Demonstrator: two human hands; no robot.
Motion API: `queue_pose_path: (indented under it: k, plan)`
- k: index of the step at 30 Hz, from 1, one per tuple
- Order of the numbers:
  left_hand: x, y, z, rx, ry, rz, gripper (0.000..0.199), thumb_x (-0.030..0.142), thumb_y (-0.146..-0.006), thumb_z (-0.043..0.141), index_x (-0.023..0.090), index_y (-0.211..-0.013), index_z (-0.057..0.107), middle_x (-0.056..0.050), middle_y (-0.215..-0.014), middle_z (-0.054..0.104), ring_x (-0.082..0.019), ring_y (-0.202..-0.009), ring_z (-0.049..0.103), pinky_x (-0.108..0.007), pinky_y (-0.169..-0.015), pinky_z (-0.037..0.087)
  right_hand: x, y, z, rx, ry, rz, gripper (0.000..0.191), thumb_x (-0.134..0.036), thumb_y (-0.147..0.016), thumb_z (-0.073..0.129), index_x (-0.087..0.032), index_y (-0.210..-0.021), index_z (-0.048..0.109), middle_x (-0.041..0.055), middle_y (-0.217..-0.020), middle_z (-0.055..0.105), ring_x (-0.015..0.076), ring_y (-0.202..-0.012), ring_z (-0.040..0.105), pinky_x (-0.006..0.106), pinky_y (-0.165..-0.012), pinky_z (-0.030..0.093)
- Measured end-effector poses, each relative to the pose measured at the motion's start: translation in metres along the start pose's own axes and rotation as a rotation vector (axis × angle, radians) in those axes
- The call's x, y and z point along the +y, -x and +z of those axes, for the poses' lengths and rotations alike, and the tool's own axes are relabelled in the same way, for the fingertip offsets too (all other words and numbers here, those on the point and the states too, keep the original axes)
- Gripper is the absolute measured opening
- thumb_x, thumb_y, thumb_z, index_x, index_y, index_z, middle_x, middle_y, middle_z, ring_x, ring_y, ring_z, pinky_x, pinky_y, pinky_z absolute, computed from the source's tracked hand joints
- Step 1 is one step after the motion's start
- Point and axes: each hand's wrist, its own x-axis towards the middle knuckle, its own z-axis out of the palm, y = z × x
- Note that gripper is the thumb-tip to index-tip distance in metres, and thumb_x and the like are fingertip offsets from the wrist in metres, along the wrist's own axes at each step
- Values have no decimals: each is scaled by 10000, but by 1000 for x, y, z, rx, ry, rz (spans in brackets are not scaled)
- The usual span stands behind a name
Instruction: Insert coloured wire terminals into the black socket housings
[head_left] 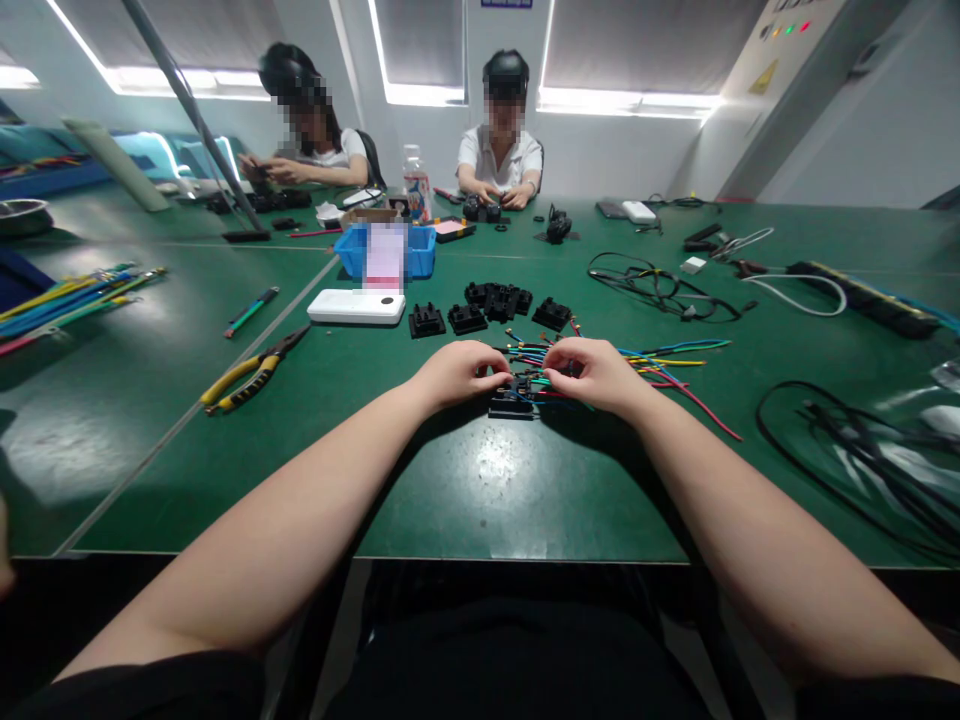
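Note:
A small black connector block (512, 402) lies on the green table (480, 500) in front of me, with short coloured wires running out of it. My left hand (459, 372) pinches the block's left side. My right hand (592, 372) grips wires at its right side, fingers curled. A loose fan of coloured wires (675, 365) spreads to the right of my right hand. Beyond my hands sit several black connector blocks (491, 305).
Yellow-handled pliers (251, 372) and a white box (356, 306) lie to the left, with a blue bin (352, 252) behind. Black cables (862, 450) coil at the right. Coloured wire bundles (67, 295) lie far left. Two people sit across the table.

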Motion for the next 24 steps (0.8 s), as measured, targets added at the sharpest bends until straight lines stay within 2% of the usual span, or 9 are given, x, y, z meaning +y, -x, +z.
queue_pose_path:
  k: [6,12,24]
  plan:
    - [4,2,-4,11,16,8,241,356,-872,534,164,-887,680,-30,-814,690,-128,-699,591,-234,-639,420,-3,0,-2,-27,0,-3,43,-160,-709,567,-173,-712,608,2,-685,598,129,-639,542,232,-580,397]
    - [7,4,-3,-22,35,82,276,391,-779,654,193,-971,669,-43,-914,661,-163,-863,599,-261,-753,454,-5,0,-1,-51,4,-20,42,-163,-712,556,-175,-685,586,-11,-639,552,118,-603,497,230,-563,369]
    - [9,4,-2,-35,0,69,276,402,-777,652,191,-953,678,-50,-893,635,-170,-848,595,-267,-751,463,-6,1,2,-73,3,-31,75,-207,-739,542,-174,-696,593,8,-663,579,133,-617,521,250,-583,388]
